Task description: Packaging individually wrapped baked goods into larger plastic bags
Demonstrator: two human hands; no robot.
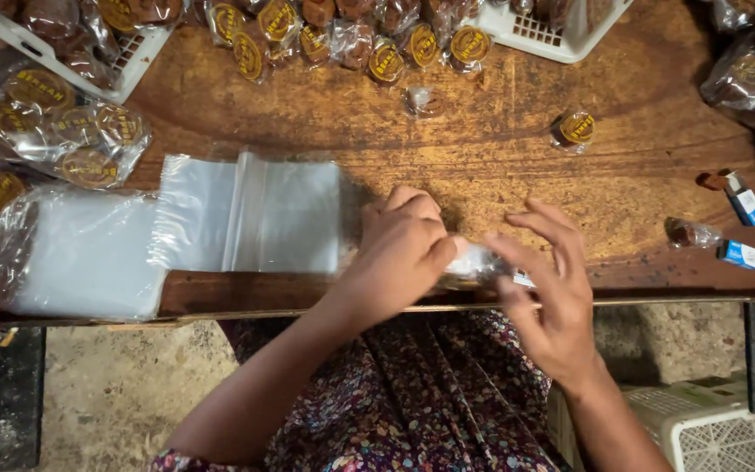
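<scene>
At the lower middle of the frame, the left hand (pixel 404 240) rests knuckles-up at the near edge of the wooden surface (pixel 500 149), its fingers and thumb closed on a small clear wrapped packet (pixel 474 262) that sits between the two hands. The right hand (pixel 548 297) is just to the right of it, fingers spread and curved, with the thumb side touching the packet's right end (whether it actually grips the wrap cannot be told). Just left of the left hand lies a flat clear zip bag (pixel 251 214), and farther left a stack of empty clear bags (pixel 80 253) overhangs the surface edge. Along the top of the frame a row of wrapped brown sweets with round gold labels (pixel 369 44) spreads between two white plastic baskets, one at upper left (pixel 128 57) and one at upper right (pixel 552 35). A single labelled sweet (pixel 577 128) lies alone at right of centre. Two small blue-and-white boxes (pixel 742 227) sit near the right edge. A floral-patterned garment (pixel 430 393) fills the lower middle.
</scene>
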